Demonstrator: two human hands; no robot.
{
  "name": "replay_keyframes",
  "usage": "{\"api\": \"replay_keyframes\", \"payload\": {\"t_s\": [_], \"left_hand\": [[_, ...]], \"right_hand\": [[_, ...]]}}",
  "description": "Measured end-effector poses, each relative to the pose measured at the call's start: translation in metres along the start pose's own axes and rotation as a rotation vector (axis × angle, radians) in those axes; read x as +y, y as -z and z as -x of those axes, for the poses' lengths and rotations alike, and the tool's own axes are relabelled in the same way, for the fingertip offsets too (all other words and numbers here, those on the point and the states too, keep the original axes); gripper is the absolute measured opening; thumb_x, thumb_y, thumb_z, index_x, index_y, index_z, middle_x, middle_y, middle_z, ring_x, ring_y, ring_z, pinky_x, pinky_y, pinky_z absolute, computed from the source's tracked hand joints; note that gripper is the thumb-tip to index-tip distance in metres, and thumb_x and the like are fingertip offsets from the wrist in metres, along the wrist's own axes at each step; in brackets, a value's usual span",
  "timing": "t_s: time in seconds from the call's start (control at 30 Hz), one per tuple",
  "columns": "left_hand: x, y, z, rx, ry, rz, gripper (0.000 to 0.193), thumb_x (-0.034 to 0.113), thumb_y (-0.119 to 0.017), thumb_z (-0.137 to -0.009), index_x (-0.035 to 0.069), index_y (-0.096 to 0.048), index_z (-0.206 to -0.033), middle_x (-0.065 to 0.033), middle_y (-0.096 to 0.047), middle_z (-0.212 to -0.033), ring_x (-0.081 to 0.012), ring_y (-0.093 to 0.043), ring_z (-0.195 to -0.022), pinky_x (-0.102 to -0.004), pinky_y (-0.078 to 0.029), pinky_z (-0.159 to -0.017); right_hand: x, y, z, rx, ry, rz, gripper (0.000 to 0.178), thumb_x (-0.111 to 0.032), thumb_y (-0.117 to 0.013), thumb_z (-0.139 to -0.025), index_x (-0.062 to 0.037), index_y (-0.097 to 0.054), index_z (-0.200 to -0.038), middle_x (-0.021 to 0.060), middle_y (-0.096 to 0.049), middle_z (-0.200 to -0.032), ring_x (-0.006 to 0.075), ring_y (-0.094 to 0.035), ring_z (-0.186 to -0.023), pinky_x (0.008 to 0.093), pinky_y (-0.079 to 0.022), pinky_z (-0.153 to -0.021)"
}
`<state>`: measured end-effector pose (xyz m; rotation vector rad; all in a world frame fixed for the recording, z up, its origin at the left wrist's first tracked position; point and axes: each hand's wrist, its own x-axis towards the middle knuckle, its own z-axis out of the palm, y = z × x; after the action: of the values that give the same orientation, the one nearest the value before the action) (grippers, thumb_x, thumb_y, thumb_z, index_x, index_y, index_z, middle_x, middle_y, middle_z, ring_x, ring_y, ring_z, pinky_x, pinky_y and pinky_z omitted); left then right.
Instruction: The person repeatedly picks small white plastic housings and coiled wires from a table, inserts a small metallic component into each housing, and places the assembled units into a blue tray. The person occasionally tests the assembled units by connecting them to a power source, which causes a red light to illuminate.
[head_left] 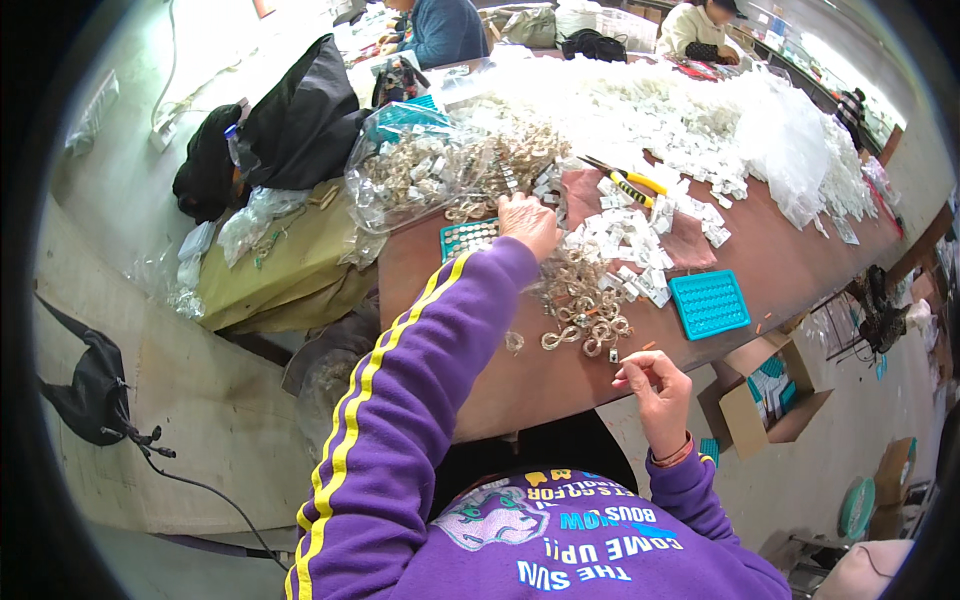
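Observation:
My left hand [530, 224] reaches across the table, its fingers curled at the edge of a pile of beige coiled wires [535, 148]. Whatever its fingertips hold is hidden. Partly under that wrist lies a teal tray [445, 243] with round whitish pieces in its holes. My right hand [657, 400] is at the table's near edge, thumb and fingertips pinched together. A tiny dark-and-white piece [613, 355] shows just beyond those fingertips; I cannot tell if they grip it. Between the hands lie loose wire coils [580, 310] and small white packets [622, 240].
Yellow-and-black-handled pliers [632, 188] rest on a reddish cloth [688, 243]. Right of the coils lies another teal tray [709, 304]. White pieces [660, 110] heap across the far table. A cardboard box [745, 420] stands below on the right. Two people [450, 35] sit opposite.

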<state>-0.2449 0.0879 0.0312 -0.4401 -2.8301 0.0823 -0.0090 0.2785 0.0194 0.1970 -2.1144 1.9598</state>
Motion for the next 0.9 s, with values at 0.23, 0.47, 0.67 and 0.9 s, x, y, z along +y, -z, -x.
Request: {"api": "replay_keyframes", "payload": {"t_s": [0.23,0.47,0.67,0.9], "left_hand": [[0.001,-0.005,-0.009,-0.01,0.181,0.258,0.034,0.037,-0.064,-0.079,0.006,-0.074,-0.088,-0.0155,-0.07,-0.082,-0.033,-0.068,-0.08,-0.0413,-0.053,-0.075],[-0.025,0.025,0.028,0.235,0.118,0.899,0.015,0.021,-0.065,-0.083,0.008,-0.069,-0.087,-0.0133,-0.068,-0.073,-0.0288,-0.069,-0.078,-0.0385,-0.052,-0.069],[-0.043,0.058,0.123,0.236,0.22,1.207,0.009,0.009,-0.064,-0.083,0.002,-0.059,-0.081,-0.0122,-0.069,-0.086,-0.0202,-0.067,-0.075,-0.0312,-0.052,-0.067],[-0.03,0.059,0.21,0.282,0.515,2.445,0.006,0.001,-0.054,-0.088,0.004,-0.052,-0.084,-0.0117,-0.063,-0.094,-0.0243,-0.063,-0.091,-0.0393,-0.052,-0.094]], "right_hand": [[0.005,0.016,-0.01,0.003,0.025,0.049,0.006,-0.002,-0.063,-0.091,0.0035,-0.064,-0.091,0.0067,-0.065,-0.082,0.0127,-0.065,-0.071,0.025,-0.053,-0.065],[0.012,0.018,-0.061,-0.027,0.257,0.488,0.011,-0.006,-0.067,-0.086,-0.0015,-0.066,-0.096,0.0111,-0.067,-0.084,0.0187,-0.066,-0.069,0.0285,-0.052,-0.063],[0.028,-0.001,-0.152,-0.139,0.69,0.924,0.01,-0.01,-0.064,-0.08,-0.0096,-0.067,-0.089,0.0092,-0.063,-0.09,0.028,-0.063,-0.083,0.0392,-0.051,-0.072],[-0.008,0.007,-0.185,-0.247,0.639,0.867,0.008,-0.015,-0.071,-0.078,-0.0073,-0.068,-0.081,0.0088,-0.067,-0.083,0.0281,-0.065,-0.073,0.0383,-0.051,-0.066]]}}
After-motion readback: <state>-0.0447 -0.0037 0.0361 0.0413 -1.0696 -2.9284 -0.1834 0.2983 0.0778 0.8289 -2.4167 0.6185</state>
